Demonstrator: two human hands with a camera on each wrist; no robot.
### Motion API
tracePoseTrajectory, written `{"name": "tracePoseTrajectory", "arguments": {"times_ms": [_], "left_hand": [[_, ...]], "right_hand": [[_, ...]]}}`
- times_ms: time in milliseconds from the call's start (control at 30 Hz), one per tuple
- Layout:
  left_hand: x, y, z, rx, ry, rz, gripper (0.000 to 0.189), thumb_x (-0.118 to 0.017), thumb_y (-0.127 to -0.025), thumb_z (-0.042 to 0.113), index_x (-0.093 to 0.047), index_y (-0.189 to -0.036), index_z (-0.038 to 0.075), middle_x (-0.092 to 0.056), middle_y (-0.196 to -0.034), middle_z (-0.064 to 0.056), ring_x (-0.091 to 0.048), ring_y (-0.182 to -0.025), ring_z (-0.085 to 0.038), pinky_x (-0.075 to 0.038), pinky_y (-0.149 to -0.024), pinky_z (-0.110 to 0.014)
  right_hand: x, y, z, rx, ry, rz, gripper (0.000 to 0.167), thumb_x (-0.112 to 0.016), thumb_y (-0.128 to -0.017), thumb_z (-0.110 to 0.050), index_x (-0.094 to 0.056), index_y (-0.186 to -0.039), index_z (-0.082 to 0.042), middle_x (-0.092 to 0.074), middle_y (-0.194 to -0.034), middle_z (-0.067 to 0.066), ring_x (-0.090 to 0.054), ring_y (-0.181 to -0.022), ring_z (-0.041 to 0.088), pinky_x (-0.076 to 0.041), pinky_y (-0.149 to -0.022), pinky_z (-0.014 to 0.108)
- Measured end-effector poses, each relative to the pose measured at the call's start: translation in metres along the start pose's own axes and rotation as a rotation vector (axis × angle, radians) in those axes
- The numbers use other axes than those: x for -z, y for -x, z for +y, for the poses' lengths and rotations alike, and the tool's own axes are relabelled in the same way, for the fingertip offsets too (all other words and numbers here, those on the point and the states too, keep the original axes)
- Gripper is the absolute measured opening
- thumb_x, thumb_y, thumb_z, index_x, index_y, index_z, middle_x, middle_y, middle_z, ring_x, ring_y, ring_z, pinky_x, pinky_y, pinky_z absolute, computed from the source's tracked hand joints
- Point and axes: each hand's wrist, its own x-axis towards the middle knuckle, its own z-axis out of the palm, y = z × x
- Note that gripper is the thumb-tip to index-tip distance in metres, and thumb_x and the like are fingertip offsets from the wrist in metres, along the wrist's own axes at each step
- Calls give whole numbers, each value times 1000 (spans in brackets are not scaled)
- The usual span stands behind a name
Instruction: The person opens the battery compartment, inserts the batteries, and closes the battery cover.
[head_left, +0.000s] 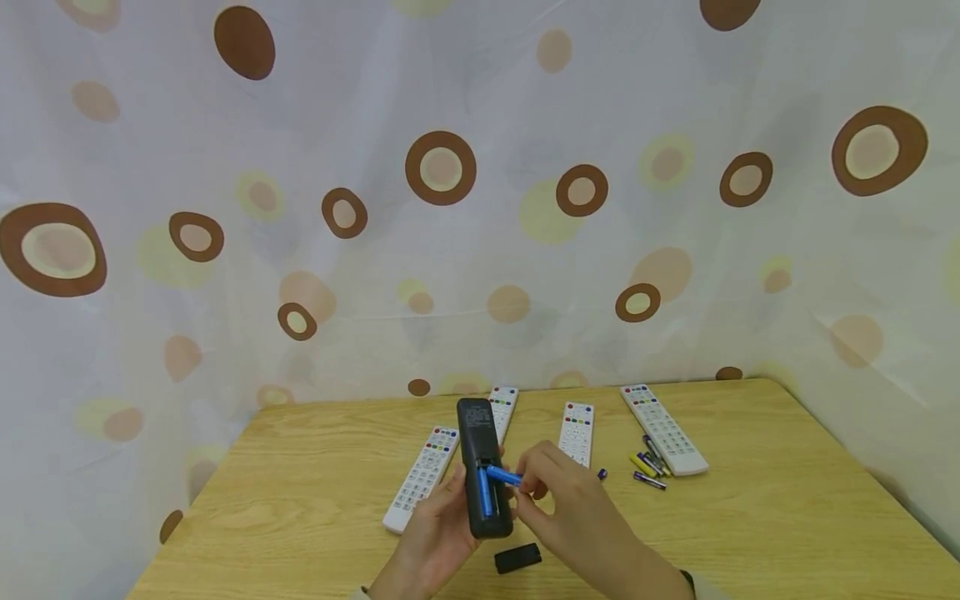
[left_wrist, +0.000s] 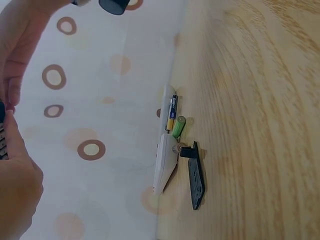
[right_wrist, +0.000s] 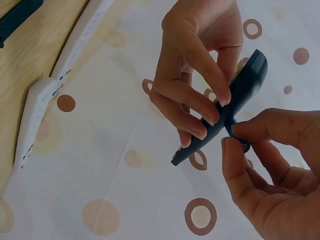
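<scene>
Nearest my head camera are the person's two hands, raised above the near part of the bench (head_left: 787, 517). On the left, the left hand (head_left: 437, 527) reaches up from the lower edge and grips the black remote control (head_left: 477, 429), holding it off the surface with its back toward me and its battery compartment uncovered. One blue battery (head_left: 483, 493) lies lengthwise in there. On the right, the right hand (head_left: 573, 510) angles in, its back toward me, thumb and fingertips narrowed in a pinch on the second blue battery (head_left: 505, 476), whose other end points left at the compartment's top; I can't tell whether it touches the contacts.

Across the wood-grained surface I see a first white remote control (head_left: 422, 482), another white remote control (head_left: 505, 407) partly hidden behind the black one, a small black cover (head_left: 517, 558) nearer me, a third white remote control (head_left: 576, 429), loose batteries (head_left: 643, 465), and a fourth white remote control (head_left: 663, 429) just beside them. Spotted pale cloth (head_left: 360, 125) hangs behind.
</scene>
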Motion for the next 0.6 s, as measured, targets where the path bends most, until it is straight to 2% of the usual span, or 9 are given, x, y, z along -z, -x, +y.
{"name": "tracePoseTrajectory", "arguments": {"times_ms": [133, 267, 367, 500, 600], "left_hand": [[0, 2, -1, 2, -7, 6, 43, -30, -106, 29, -37, -144, 11, -56, -125, -4, -57, -111, -19, -38, -107, -40], [-1, 3, -2, 3, -9, 39, 44, -32, -106, 28, -34, -146, 10, -59, -121, -5, -57, -112, -19, -41, -104, -39], [-2, 3, -2, 2, -19, 59, 51, -33, -106, 28, -22, -152, 9, -59, -119, -6, -57, -112, -20, -42, -103, -39], [-2, 2, -1, 3, -25, 45, 59, -34, -105, 27, -6, -155, 11, -55, -124, -7, -54, -115, -22, -35, -108, -42], [-1, 2, -2, 6, -21, 32, 58, -34, -106, 27, -8, -155, 12, -54, -126, -7, -52, -117, -22, -31, -111, -45]], "right_hand": [[3, -2, -2, -77, 65, -99, 32, -74, -75, 7, -58, -96, -10, -52, -86, -6, -50, -71, 1, -51, -61, 20], [4, -2, 0, -128, 82, -178, 42, -72, -80, 3, -60, -117, -14, -49, -86, -8, -47, -70, 2, -48, -60, 19], [5, -3, 5, -148, -10, -170, 43, -69, -82, 4, -61, -119, -15, -49, -83, -9, -48, -68, 1, -48, -59, 19], [6, -7, 11, -177, -176, -117, 34, -68, -84, 2, -62, -114, -13, -57, -78, -7, -56, -66, 3, -53, -58, 24], [6, -9, 13, -240, -281, -84, 25, -69, -87, -5, -60, -110, -12, -63, -78, -4, -61, -69, 6, -54, -60, 26]]}}
